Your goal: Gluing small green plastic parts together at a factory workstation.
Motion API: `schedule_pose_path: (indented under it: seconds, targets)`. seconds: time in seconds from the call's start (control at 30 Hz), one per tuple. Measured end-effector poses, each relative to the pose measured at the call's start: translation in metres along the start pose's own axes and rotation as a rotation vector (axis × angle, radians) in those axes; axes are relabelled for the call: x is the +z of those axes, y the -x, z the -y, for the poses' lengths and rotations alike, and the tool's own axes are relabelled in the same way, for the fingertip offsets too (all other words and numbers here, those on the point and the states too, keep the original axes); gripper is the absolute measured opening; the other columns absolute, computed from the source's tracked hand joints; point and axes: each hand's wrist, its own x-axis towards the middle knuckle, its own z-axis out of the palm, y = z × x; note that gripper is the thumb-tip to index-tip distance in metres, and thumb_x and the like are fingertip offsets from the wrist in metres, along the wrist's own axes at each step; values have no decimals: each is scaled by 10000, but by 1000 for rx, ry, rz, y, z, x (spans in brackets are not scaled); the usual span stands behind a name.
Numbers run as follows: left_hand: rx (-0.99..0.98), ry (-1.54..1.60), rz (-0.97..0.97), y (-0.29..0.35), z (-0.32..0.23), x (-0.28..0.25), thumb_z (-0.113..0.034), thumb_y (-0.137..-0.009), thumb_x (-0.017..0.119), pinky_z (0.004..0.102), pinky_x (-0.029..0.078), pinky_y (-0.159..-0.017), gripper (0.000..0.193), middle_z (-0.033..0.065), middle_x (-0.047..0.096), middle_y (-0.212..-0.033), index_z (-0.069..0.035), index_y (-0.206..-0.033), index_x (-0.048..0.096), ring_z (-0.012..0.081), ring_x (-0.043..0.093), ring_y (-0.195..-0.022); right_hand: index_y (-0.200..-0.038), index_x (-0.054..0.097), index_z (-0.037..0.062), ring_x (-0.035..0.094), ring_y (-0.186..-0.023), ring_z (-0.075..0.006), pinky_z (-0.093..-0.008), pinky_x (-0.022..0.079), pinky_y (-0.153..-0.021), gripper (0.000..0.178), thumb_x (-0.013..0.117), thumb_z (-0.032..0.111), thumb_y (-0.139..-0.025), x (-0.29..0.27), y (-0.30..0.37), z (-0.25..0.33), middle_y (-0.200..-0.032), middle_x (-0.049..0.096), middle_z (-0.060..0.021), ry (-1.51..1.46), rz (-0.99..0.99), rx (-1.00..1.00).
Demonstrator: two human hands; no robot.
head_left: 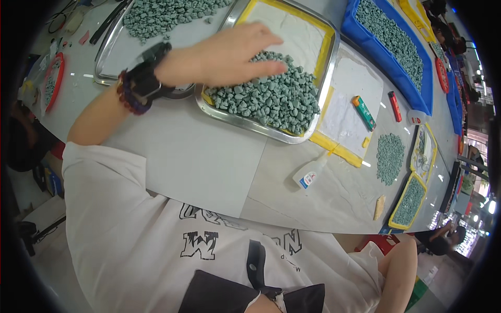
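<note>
My left hand [224,56] reaches in from the left over a metal tray [250,119] with a yellow-edged white lining. Its thumb and fingers are apart, slightly blurred, and nothing shows between them. Beneath and beside the hand lies a heap of small grey-green stones [271,99], filling the near part of the tray. The thumb overlaps the heap in the picture; whether it touches the stones I cannot tell. A black wrist device and a beaded bracelet are on this wrist. Of my right arm [399,274] only a part shows at the lower right; the hand is out of view.
Another metal tray of stones [162,18] stands far left. Right of my tray lie a white glue bottle [309,173], a green lighter [364,113], a red lighter [395,107] and a loose stone patch [390,159]. A blue bin [425,99] of stones stands far right.
</note>
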Motion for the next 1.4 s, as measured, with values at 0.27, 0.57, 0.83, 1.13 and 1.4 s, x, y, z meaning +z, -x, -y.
schedule_pose_path:
  seconds: [0.27, 0.57, 0.83, 1.13, 1.4]
  targets:
    - [189, -214, -288, 27, -13, 44, -408, -850, 574, 385, 356, -933, 526, 159, 503, -1109, 11, -1163, 507, 299, 466, -1071, -1179, 486, -16, 445, -1088, -265, -434, 357, -917, 623, 517, 490, -818, 27, 148, 54, -1192, 494, -147, 150, -304, 316]
    - [193, -3, -321, 10, -1, 23, -217, -850, 569, 405, 371, -885, 335, 129, 537, -1051, -21, -1121, 545, 283, 498, -1009, -1199, 450, -35, 484, -947, -233, -362, 412, -829, 814, 518, 643, -755, 44, 176, 14, -1077, 510, -137, 383, -567, 720]
    - [219, -310, -102, 2, 22, -5, 25, -788, 515, 360, 415, -812, 235, 103, 566, -947, -39, -1005, 578, 271, 522, -924, -1091, 532, 47, 467, -791, -242, -347, 348, -702, 662, 758, 448, -616, 119, 161, -24, -835, 496, -85, 162, 636, 1463]
    - [171, -181, -64, -11, 23, -10, 64, -751, 509, 350, 441, -763, 203, 106, 562, -865, -4, -936, 558, 289, 546, -842, -1070, 501, 47, 434, -761, -222, -321, 349, -671, 614, 814, 170, -556, 124, 188, -7, -838, 467, -81, -31, 127, 1540]
    - [195, -244, -47, -13, 11, -26, 88, -733, 512, 335, 457, -685, 247, 111, 552, -870, -5, -956, 561, 262, 563, -771, -1087, 409, 71, 429, -738, -197, -317, 356, -626, 641, 814, 201, -607, 130, 191, 2, -841, 465, -79, 42, 38, 1418]
